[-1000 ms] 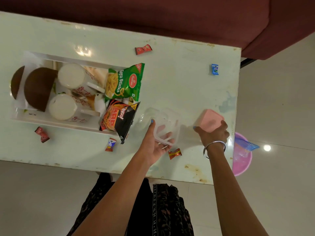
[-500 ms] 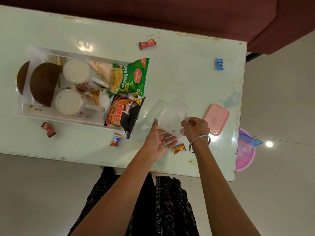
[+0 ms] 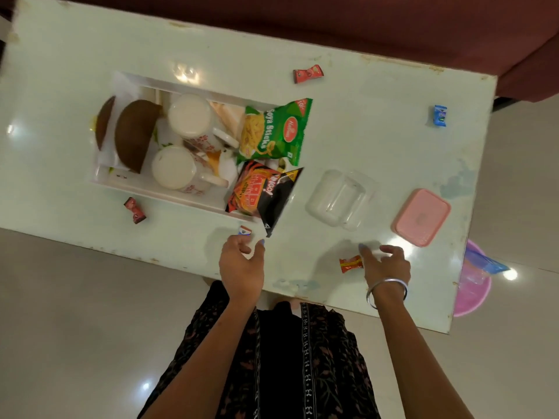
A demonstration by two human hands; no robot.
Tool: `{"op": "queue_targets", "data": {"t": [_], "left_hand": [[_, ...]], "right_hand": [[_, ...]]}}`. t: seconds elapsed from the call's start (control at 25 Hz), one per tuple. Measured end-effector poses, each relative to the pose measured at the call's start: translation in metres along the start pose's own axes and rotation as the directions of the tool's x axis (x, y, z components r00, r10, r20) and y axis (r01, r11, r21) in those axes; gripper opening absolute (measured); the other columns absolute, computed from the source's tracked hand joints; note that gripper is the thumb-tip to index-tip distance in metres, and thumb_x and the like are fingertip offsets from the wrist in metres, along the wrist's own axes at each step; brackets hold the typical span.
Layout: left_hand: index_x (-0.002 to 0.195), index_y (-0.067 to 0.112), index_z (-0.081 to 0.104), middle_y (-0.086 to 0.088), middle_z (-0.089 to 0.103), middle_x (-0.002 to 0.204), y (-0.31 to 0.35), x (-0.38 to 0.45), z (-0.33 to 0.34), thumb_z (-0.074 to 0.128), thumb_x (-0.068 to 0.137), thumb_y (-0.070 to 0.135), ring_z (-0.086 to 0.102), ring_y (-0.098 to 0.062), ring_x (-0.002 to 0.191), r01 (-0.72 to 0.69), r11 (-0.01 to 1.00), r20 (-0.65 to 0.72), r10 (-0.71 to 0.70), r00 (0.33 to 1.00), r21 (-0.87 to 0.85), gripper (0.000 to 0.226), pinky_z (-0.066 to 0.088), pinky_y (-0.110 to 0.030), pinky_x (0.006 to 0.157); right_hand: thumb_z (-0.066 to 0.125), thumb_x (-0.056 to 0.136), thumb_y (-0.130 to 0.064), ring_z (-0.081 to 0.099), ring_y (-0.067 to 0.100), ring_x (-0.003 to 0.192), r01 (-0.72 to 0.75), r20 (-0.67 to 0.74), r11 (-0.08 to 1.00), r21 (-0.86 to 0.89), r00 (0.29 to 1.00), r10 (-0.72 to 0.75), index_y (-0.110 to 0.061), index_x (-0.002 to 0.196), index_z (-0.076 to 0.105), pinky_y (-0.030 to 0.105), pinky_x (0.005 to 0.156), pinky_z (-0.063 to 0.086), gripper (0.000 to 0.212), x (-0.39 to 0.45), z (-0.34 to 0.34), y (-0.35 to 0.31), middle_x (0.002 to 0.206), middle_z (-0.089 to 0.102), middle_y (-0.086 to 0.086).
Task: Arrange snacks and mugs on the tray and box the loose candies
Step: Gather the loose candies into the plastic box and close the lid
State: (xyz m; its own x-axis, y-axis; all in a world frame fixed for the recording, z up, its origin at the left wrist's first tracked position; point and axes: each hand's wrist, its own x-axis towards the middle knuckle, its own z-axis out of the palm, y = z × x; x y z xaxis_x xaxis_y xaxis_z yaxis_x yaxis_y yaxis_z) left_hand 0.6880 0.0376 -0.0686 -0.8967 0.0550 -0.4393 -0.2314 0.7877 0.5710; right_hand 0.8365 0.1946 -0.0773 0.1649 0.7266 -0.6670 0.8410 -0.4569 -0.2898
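A clear plastic box (image 3: 338,199) stands open on the table, its pink lid (image 3: 422,217) lying to its right. My left hand (image 3: 242,264) hovers with fingers apart just below a small orange-and-white candy (image 3: 244,230) near the tray's front corner. Spread and empty, my right hand (image 3: 387,264) has its fingertips beside a red-orange candy (image 3: 351,264). The white tray (image 3: 157,189) holds two white mugs (image 3: 187,119) (image 3: 174,167), brown bowls (image 3: 134,134), a green snack pack (image 3: 275,131) and a black snack pack (image 3: 263,192). Other loose candies are a red one (image 3: 308,75), a blue one (image 3: 439,115) and a red one (image 3: 135,210).
The pale table (image 3: 378,131) ends close to my body and at the right. A pink tub (image 3: 472,291) sits on the floor past the right edge. A dark red sofa (image 3: 393,22) runs along the far side.
Both hands have left the clear box. My left hand moved left to the candy by the tray; my right hand dropped back to the red-orange candy near the front edge.
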Motion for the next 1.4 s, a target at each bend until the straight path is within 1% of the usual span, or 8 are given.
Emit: {"op": "queue_targets", "data": {"t": [0.12, 0.28, 0.56, 0.84, 1.04, 1.2, 1.32, 1.4], "left_hand": [[0.106, 0.011, 0.053, -0.004, 0.054, 0.099, -0.009, 0.016, -0.003, 0.076, 0.073, 0.028, 0.048, -0.019, 0.096, -0.075, 0.986, -0.023, 0.079, 0.997, 0.152, 0.043, 0.041, -0.031, 0.068], [0.111, 0.010, 0.050, -0.010, 0.051, 0.109, -0.016, 0.033, -0.001, 0.072, 0.076, 0.028, 0.048, -0.025, 0.103, -0.097, 0.941, 0.040, 0.089, 0.995, 0.323, 0.046, 0.046, -0.038, 0.070], [0.104, 0.005, 0.064, -0.013, 0.062, 0.096, -0.024, 0.048, -0.008, 0.062, 0.083, 0.011, 0.058, -0.023, 0.084, -0.188, 0.946, 0.163, 0.148, 0.975, 0.264, 0.022, 0.043, -0.027, 0.073], [0.096, 0.000, 0.064, -0.007, 0.053, 0.078, -0.038, 0.059, -0.037, 0.054, 0.088, 0.016, 0.049, -0.020, 0.074, -0.131, 0.982, 0.051, 0.125, 0.991, 0.134, 0.020, 0.038, -0.028, 0.065], [0.098, -0.001, 0.068, -0.021, 0.052, 0.121, -0.049, 0.106, -0.079, 0.057, 0.090, 0.025, 0.045, -0.033, 0.115, -0.073, 0.988, -0.220, 0.102, 0.970, 0.136, 0.029, 0.037, -0.037, 0.096], [0.100, 0.001, 0.068, -0.024, 0.034, 0.144, -0.050, 0.156, -0.100, 0.058, 0.089, 0.027, 0.028, -0.038, 0.134, 0.063, 0.972, -0.246, -0.005, 0.969, 0.226, 0.030, 0.026, -0.047, 0.108], [0.086, -0.004, 0.066, -0.027, 0.050, 0.129, -0.051, 0.179, -0.102, 0.059, 0.088, 0.021, 0.044, -0.036, 0.121, 0.064, 0.980, -0.195, -0.026, 0.980, 0.189, 0.025, 0.038, -0.043, 0.099], [0.079, -0.005, 0.065, -0.028, 0.059, 0.113, -0.053, 0.181, -0.100, 0.060, 0.087, 0.015, 0.053, -0.034, 0.107, 0.025, 0.992, -0.199, 0.000, 0.980, 0.125, 0.022, 0.041, -0.025, 0.085]], "right_hand": [[0.076, 0.071, -0.040, 0.056, 0.036, 0.088, 0.050, 0.029, 0.997, -0.062, 0.998, -0.048, -0.017, 0.116, 0.046, 0.034, 0.076, 0.041, 0.058, -0.019, 0.027, 0.002, 0.119, 0.040, 0.018], [0.071, 0.078, -0.017, 0.044, 0.016, 0.062, 0.291, 0.104, 0.940, -0.179, 0.956, -0.276, -0.010, 0.101, 0.059, 0.024, 0.068, 0.036, 0.027, -0.033, 0.053, -0.001, 0.114, 0.046, 0.015], [0.055, 0.083, -0.005, 0.057, 0.025, 0.079, 0.521, 0.286, 0.804, -0.286, 0.847, -0.448, -0.009, 0.095, 0.070, 0.023, 0.071, 0.039, 0.019, -0.043, 0.072, -0.020, 0.105, 0.060, 0.012], [0.051, 0.089, -0.004, 0.060, 0.019, 0.078, 0.580, 0.317, 0.809, -0.100, 0.789, -0.526, -0.011, 0.094, 0.069, 0.018, 0.070, 0.043, 0.020, -0.062, 0.090, -0.041, 0.087, 0.068, 0.004], [0.054, 0.089, -0.004, 0.062, 0.017, 0.076, 0.562, 0.353, 0.826, -0.036, 0.781, -0.516, -0.009, 0.095, 0.067, 0.011, 0.067, 0.040, 0.016, -0.072, 0.099, -0.047, 0.085, 0.069, 0.005], [0.060, 0.085, -0.003, 0.063, 0.015, 0.073, 0.543, 0.360, 0.840, -0.004, 0.784, -0.505, -0.009, 0.096, 0.071, 0.003, 0.059, 0.038, 0.016, -0.075, 0.098, -0.044, 0.083, 0.070, 0.006], [0.062, 0.083, -0.002, 0.064, 0.016, 0.072, 0.524, 0.349, 0.851, 0.027, 0.793, -0.499, -0.010, 0.094, 0.071, 0.002, 0.057, 0.043, 0.016, -0.077, 0.095, -0.040, 0.080, 0.069, 0.004], [0.062, 0.083, -0.001, 0.065, 0.014, 0.072, 0.510, 0.342, 0.860, 0.034, 0.802, -0.489, -0.011, 0.092, 0.071, -0.003, 0.057, 0.043, 0.017, -0.076, 0.094, -0.038, 0.079, 0.069, 0.002]]}}
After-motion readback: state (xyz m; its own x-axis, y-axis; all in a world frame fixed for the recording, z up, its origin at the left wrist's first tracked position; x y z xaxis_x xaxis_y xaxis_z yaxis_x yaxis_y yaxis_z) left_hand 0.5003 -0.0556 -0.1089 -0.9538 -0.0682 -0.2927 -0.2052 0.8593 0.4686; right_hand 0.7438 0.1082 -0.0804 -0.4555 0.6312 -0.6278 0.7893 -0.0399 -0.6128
